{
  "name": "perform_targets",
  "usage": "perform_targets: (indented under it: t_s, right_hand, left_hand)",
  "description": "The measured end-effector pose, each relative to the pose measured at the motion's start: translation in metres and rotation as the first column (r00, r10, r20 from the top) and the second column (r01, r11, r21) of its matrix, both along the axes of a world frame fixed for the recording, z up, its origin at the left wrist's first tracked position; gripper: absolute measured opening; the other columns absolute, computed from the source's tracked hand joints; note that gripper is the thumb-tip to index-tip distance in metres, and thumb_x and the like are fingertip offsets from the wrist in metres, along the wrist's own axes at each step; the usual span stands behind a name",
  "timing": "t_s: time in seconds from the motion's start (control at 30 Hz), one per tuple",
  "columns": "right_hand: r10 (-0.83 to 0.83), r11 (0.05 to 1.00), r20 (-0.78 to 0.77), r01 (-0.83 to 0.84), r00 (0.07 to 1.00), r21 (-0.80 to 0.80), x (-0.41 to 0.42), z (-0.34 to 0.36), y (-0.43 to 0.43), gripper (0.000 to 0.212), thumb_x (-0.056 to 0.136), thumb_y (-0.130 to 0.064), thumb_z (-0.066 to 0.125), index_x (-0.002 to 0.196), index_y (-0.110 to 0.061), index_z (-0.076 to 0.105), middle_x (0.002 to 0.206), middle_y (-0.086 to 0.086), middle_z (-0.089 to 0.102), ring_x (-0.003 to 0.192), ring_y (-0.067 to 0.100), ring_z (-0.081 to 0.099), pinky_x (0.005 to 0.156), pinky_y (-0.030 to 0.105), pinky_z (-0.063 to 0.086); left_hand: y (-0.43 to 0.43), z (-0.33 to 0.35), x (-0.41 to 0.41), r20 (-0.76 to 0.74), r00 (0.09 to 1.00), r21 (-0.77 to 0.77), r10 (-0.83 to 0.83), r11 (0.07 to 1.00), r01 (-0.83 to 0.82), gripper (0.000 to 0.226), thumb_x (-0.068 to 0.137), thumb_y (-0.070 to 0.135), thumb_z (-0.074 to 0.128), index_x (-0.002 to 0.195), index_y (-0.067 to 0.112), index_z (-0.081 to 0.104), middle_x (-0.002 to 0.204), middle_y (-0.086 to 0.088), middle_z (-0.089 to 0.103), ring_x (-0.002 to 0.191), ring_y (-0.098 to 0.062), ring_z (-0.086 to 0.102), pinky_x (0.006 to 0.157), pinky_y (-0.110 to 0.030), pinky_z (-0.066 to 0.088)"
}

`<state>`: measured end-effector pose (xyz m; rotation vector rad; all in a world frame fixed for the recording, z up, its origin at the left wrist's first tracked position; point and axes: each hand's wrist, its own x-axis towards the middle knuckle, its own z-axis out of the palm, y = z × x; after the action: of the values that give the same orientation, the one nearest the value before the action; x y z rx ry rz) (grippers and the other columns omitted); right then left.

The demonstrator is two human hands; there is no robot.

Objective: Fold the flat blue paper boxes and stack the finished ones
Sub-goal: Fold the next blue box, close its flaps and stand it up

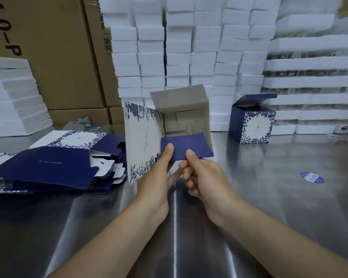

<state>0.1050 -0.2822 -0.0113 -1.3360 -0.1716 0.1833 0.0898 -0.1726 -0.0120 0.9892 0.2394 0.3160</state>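
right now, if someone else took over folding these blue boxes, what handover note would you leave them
Left hand: grips the half-formed box at its near lower corner, thumb on the blue flap.
Right hand: pinches the near edge of that same flap.
Things: the box's open end faces you, with the grey inside showing. The flat blanks are piled on the steel table at left. One folded box stands at right with its top flap up.
Done: one box folded, this one opened into shape.
Left: probably tuck this flap in, set the box by the folded one, then work through the blanks.
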Motion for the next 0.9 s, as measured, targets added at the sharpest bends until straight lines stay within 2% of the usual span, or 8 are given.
perform_targets:
  t_s: [0.1, 0.2, 0.27, 0.33, 0.43, 0.57, 0.9]
  right_hand:
    - [-0.051, 0.999, 0.024, 0.051, 0.998, -0.002, 0.001, 0.001, -0.002, 0.038, 0.107, -0.043, 0.058, 0.082, -0.017, 0.072, 0.059, -0.005, 0.057, 0.047, 0.006, 0.047, 0.045, 0.017, 0.040]
    - [-0.089, 0.996, 0.022, 0.089, 0.996, 0.007, 0.003, 0.004, -0.003, 0.038, 0.108, -0.039, 0.058, 0.081, -0.017, 0.069, 0.057, -0.006, 0.056, 0.045, 0.005, 0.046, 0.045, 0.017, 0.040]
    - [-0.108, 0.994, 0.012, 0.108, 0.994, -0.002, 0.002, 0.005, -0.004, 0.037, 0.109, -0.036, 0.057, 0.080, -0.016, 0.068, 0.055, -0.008, 0.055, 0.045, 0.005, 0.046, 0.046, 0.017, 0.040]
    - [-0.123, 0.992, 0.011, 0.123, 0.992, -0.013, 0.001, 0.005, -0.005, 0.037, 0.110, -0.034, 0.055, 0.081, -0.016, 0.067, 0.054, -0.009, 0.054, 0.045, 0.005, 0.045, 0.047, 0.017, 0.040]
    - [-0.128, 0.992, 0.018, 0.128, 0.992, 0.011, -0.001, 0.008, -0.005, 0.040, 0.111, -0.029, 0.054, 0.076, -0.013, 0.065, 0.051, -0.008, 0.052, 0.043, 0.004, 0.045, 0.045, 0.016, 0.041]
    - [-0.103, 0.994, 0.044, 0.102, 0.994, 0.030, -0.004, 0.011, -0.004, 0.047, 0.111, -0.026, 0.054, 0.067, -0.011, 0.061, 0.053, 0.001, 0.055, 0.044, 0.009, 0.048, 0.044, 0.015, 0.041]
    - [-0.022, 0.998, 0.070, 0.019, 0.997, 0.053, -0.003, 0.009, -0.002, 0.043, 0.109, -0.035, 0.057, 0.072, -0.014, 0.064, 0.060, 0.003, 0.056, 0.045, 0.007, 0.046, 0.043, 0.017, 0.041]
  left_hand:
    - [-0.003, -0.003, 0.003, 0.009, 1.000, 0.037, 0.018, 0.999, -0.019, 0.025, 0.086, 0.037, 0.087, 0.102, 0.022, 0.076, 0.098, 0.004, 0.083, 0.092, -0.014, 0.080, 0.070, -0.025, 0.062]
    - [-0.006, -0.006, 0.003, -0.015, 1.000, 0.098, 0.012, 0.995, -0.010, 0.043, 0.086, 0.045, 0.085, 0.118, 0.022, 0.069, 0.112, 0.002, 0.076, 0.099, -0.014, 0.077, 0.072, -0.029, 0.062]
    - [-0.007, -0.007, 0.002, -0.064, 0.998, 0.137, -0.018, 0.990, 0.026, 0.043, 0.085, 0.051, 0.083, 0.114, 0.023, 0.068, 0.100, 0.005, 0.070, 0.090, -0.012, 0.073, 0.066, -0.028, 0.055]
    - [-0.008, -0.008, 0.001, -0.103, 0.990, 0.189, -0.091, 0.976, 0.110, 0.034, 0.088, 0.056, 0.079, 0.097, 0.024, 0.071, 0.084, 0.005, 0.062, 0.080, -0.013, 0.064, 0.067, -0.029, 0.048]
    - [-0.012, -0.009, -0.001, -0.078, 0.986, 0.283, -0.149, 0.945, 0.165, 0.035, 0.095, 0.056, 0.070, 0.081, 0.024, 0.067, 0.075, 0.002, 0.052, 0.067, -0.009, 0.052, 0.064, -0.028, 0.039]
    - [-0.017, -0.004, -0.005, -0.019, 0.986, 0.293, -0.166, 0.942, 0.164, 0.028, 0.102, 0.047, 0.063, 0.093, 0.021, 0.063, 0.072, 0.005, 0.056, 0.064, -0.006, 0.053, 0.064, -0.026, 0.038]
    - [-0.017, -0.001, -0.005, 0.017, 0.993, 0.314, -0.118, 0.943, 0.107, 0.035, 0.104, 0.041, 0.061, 0.075, 0.022, 0.059, 0.060, 0.004, 0.053, 0.055, -0.010, 0.052, 0.057, -0.026, 0.037]
